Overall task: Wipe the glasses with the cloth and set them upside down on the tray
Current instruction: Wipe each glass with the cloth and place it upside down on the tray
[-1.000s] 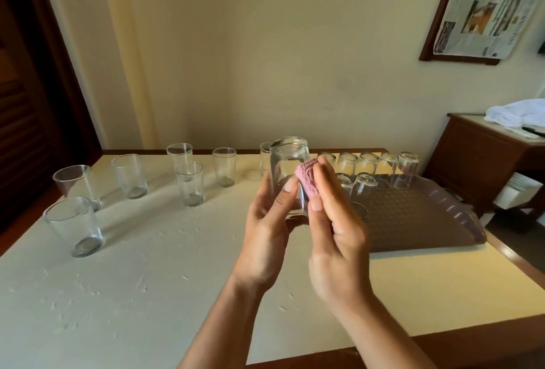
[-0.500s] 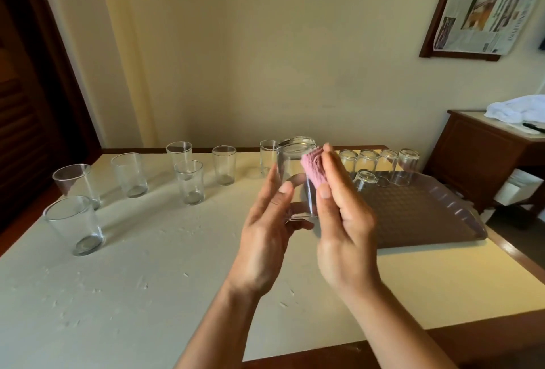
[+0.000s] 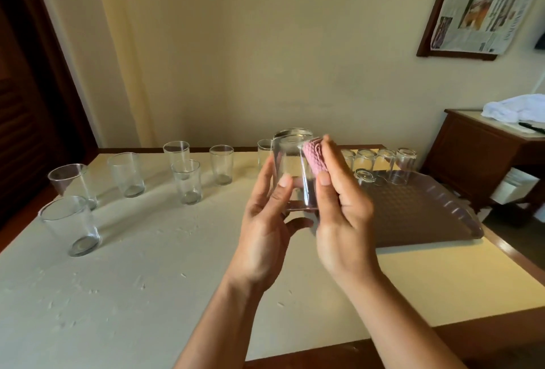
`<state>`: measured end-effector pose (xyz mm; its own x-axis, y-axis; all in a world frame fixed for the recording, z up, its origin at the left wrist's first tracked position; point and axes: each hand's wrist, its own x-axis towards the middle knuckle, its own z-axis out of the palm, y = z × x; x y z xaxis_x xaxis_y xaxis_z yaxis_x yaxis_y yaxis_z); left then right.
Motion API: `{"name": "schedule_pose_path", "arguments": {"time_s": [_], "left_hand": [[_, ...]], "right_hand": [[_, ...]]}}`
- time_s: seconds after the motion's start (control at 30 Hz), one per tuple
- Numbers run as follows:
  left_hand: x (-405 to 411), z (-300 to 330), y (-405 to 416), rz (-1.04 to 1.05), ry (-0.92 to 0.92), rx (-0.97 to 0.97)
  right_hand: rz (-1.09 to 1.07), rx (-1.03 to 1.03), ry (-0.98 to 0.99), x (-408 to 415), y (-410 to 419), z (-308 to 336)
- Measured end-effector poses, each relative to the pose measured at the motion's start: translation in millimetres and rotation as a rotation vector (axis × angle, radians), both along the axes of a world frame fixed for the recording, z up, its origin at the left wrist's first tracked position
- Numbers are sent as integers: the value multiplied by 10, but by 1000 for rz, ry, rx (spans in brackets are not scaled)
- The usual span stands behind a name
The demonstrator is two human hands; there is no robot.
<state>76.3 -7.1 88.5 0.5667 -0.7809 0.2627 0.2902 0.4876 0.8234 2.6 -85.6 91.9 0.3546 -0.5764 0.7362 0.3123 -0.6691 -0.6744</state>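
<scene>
The cream-topped table [image 3: 153, 274] with its dark wooden edge filled most of the view, and on its right side lay the brown tray [image 3: 418, 215], its long side running away toward the wall and its scalloped rim raised along the right. At the tray's far edge a row of glasses [image 3: 383, 162] stood upside down, with one more inverted glass [image 3: 365, 177] just in front of them. On the left half of the table, well apart from the tray, seven upright glasses [image 3: 185, 181] stood loosely scattered, mouths up, clear and tapered toward thick bases. Above the table's middle, the left hand [image 3: 265, 230] gripped the held glass [image 3: 293, 171] with thumb and fingers curled round its lower part. That glass was carried roughly upright with its long axis vertical; it looked to be upside down, the narrower thick end at the top and the wider end down by the palm, though the clear walls made this hard to judge. It was plain, transparent and empty. The right hand [image 3: 342, 221] pinched the pink cloth [image 3: 314, 157], a small knobbly folded wad, and pressed it against the glass's upper right side near the top edge.
</scene>
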Motion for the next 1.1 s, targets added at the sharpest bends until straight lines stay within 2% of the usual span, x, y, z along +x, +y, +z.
{"name": "schedule_pose_path", "arguments": {"time_s": [0.1, 0.23, 0.3, 0.37, 0.53, 0.7, 0.8, 0.9, 1.0, 1.1], "left_hand": [[64, 86, -32, 76, -24, 20], [69, 33, 37, -41, -106, 116], [26, 17, 43, -76, -110, 90], [5, 48, 16, -23, -74, 32], [57, 59, -8, 22, -7, -15], [-42, 0, -18, 8, 40, -50], [42, 72, -74, 34, 85, -59], [106, 84, -43, -66, 61, 15], [103, 15, 6, -150, -73, 76], [71, 17, -19, -60, -124, 54]], "right_hand": [[-12, -122, 34, -24, 182, -204], [-59, -117, -11, -15, 62, -91], [-84, -96, -14, 27, -28, 75], [-88, -118, 11, 32, 6, 106], [-54, -228, 60, -42, 181, -195], [-74, -136, -32, 67, -82, 158], [17, -116, -16, 83, 28, 38], [-52, -139, -11, 18, 122, -181], [-59, -78, -55, 15, -10, -46], [-22, -35, -43, 56, -119, 103]]}}
